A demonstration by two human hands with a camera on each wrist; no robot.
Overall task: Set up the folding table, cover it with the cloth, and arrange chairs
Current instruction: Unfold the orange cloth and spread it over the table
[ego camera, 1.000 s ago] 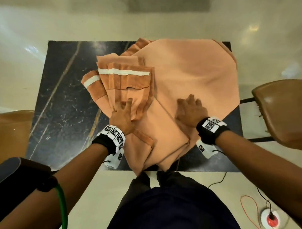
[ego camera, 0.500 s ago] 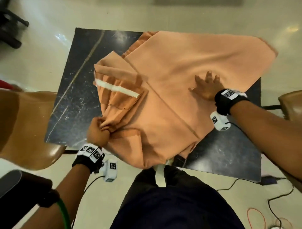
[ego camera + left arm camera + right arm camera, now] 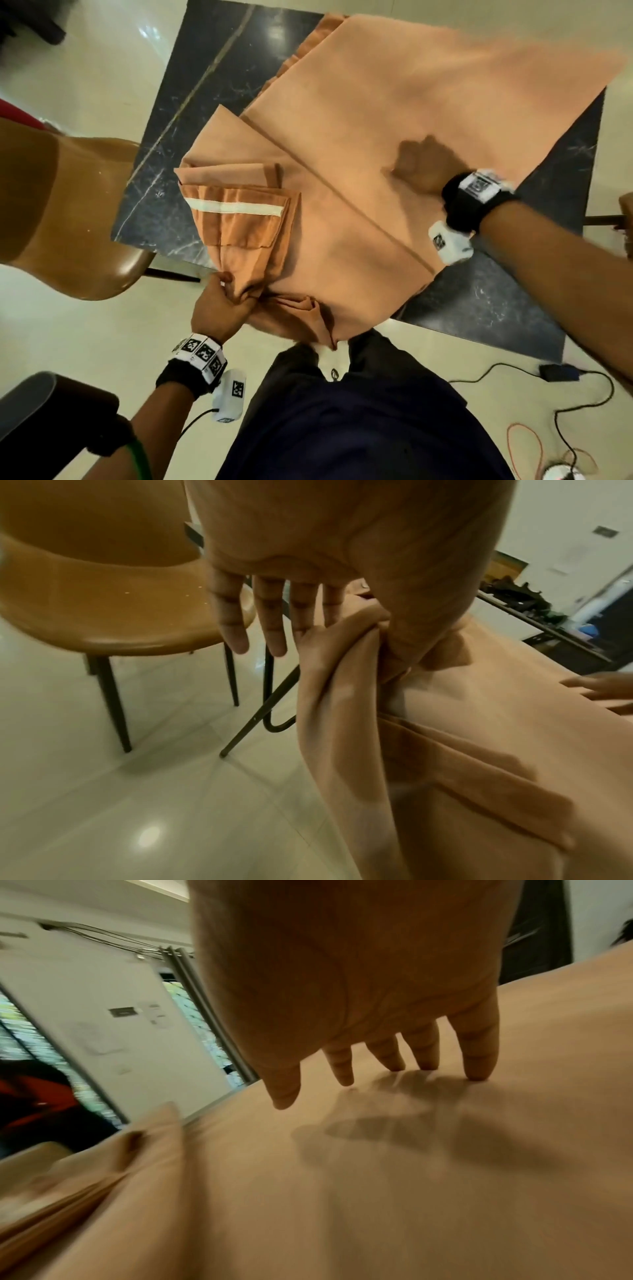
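Note:
An orange cloth [image 3: 394, 113] lies partly unfolded across the dark marble table [image 3: 212, 75], with a folded stack carrying a white stripe [image 3: 236, 207] at its left. My left hand [image 3: 219, 305] grips a bunch of the cloth at the table's near-left edge. In the left wrist view the left hand [image 3: 377, 634] pinches the cloth [image 3: 445, 777] between thumb and forefinger, the other fingers [image 3: 236, 631] straight. My right hand [image 3: 418, 164] rests flat on the spread cloth. Its fingertips [image 3: 479, 1066] press the cloth [image 3: 342, 1204], spread apart.
A brown chair [image 3: 68, 212] stands at the table's left, close to my left hand; its seat [image 3: 120, 601] and a black table leg [image 3: 260, 718] show beside it. Another chair's edge [image 3: 627, 219] is at the right. Cables and a black adapter [image 3: 561, 373] lie on the floor.
My left hand left the folded stack, moved to the near-left edge and took hold of a bunch of cloth. My right hand slid farther right. The cloth has spread toward the far right corner.

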